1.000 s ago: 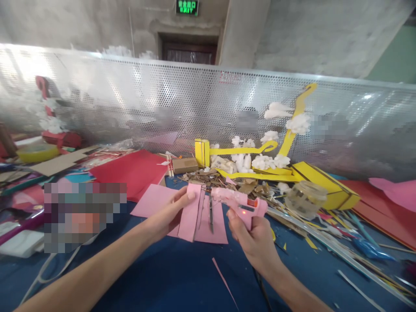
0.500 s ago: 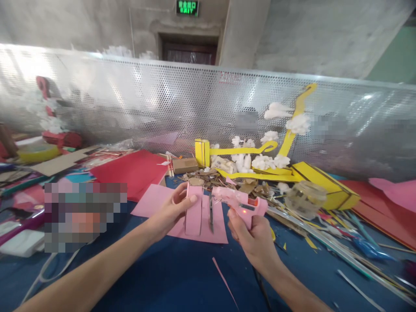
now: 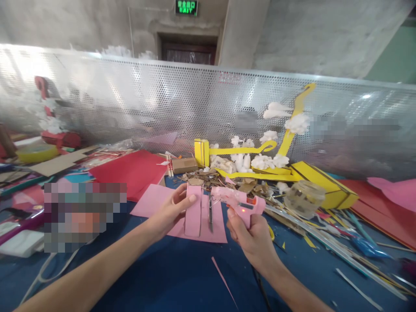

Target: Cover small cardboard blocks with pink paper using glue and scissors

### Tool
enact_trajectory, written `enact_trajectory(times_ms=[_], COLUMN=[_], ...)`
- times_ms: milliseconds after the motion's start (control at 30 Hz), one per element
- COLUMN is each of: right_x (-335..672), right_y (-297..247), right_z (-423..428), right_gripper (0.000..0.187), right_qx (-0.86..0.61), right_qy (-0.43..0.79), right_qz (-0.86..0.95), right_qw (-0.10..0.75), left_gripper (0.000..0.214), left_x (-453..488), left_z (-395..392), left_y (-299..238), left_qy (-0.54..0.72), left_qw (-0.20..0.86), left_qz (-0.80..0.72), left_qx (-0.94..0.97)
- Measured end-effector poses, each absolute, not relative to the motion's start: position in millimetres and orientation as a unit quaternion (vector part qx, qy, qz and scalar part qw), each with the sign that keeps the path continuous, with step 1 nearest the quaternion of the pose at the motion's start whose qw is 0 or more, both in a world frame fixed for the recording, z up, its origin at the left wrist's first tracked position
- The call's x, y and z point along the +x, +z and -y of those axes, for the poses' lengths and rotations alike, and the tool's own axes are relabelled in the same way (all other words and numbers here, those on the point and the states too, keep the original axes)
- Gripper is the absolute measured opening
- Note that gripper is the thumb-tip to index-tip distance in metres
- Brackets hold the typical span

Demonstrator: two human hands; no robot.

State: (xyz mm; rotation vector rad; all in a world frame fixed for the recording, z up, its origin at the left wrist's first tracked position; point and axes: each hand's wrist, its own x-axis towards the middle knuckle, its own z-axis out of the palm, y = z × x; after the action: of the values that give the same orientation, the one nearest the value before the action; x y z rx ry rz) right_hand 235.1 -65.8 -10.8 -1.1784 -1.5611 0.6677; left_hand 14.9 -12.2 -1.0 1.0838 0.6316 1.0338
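My left hand (image 3: 169, 213) pinches a folded pink paper piece (image 3: 193, 210), holding it upright over a flat pink sheet (image 3: 152, 200) on the blue table (image 3: 182, 277). My right hand (image 3: 251, 238) is wrapped round the handle of a pink hot glue gun (image 3: 238, 201) with a lit red lamp; its nozzle points left toward the folded piece. A pair of scissors (image 3: 210, 212) lies on the pink sheet between my two hands.
A yellow cardboard model with white cotton tufts (image 3: 269, 160) stands against the perforated metal screen (image 3: 162, 104). A clear jar (image 3: 305, 198), red sheets (image 3: 133, 171), a small cardboard box (image 3: 184, 164) and scattered paper scraps (image 3: 325, 242) surround the spot.
The folded pink piece has turned from splayed open to closed and upright in my left hand. The glue gun has shifted slightly left toward it.
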Motion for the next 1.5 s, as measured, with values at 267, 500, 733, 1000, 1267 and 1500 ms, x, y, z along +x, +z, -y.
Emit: enact_trajectory(times_ms=[267, 500, 733, 1000, 1267, 1500], right_x=[234.7, 233.8, 234.4, 234.6, 235.1, 233.7], right_y=[-11.6, -9.0, -13.4, -13.6, -16.5, -10.9], right_z=[65.5, 66.1, 65.4, 65.5, 63.6, 67.5], right_gripper=[0.054, 0.055, 0.052, 0.051, 0.046, 0.049], right_qx=[-0.498, -0.496, -0.482, -0.475, -0.469, -0.469], right_qy=[0.278, 0.275, 0.297, 0.310, 0.313, 0.303], right_qz=[0.645, 0.646, 0.641, 0.637, 0.639, 0.654], right_qw=[0.509, 0.512, 0.518, 0.522, 0.523, 0.510], left_gripper=[0.044, 0.048, 0.049, 0.055, 0.059, 0.062], left_x=[14.9, 15.4, 15.8, 15.5, 15.7, 13.8], left_z=[8.9, 4.7, 4.5, 3.7, 3.4, -2.3], left_y=[-4.6, -6.9, -3.8, -7.1, -5.6, -10.3], left_qy=[0.482, 0.514, 0.532, 0.532, 0.538, 0.546], left_qw=[0.678, 0.644, 0.626, 0.617, 0.611, 0.587], left_qz=[-0.247, -0.255, -0.238, -0.223, -0.222, -0.191], left_qx=[0.497, 0.506, 0.518, 0.535, 0.537, 0.566])
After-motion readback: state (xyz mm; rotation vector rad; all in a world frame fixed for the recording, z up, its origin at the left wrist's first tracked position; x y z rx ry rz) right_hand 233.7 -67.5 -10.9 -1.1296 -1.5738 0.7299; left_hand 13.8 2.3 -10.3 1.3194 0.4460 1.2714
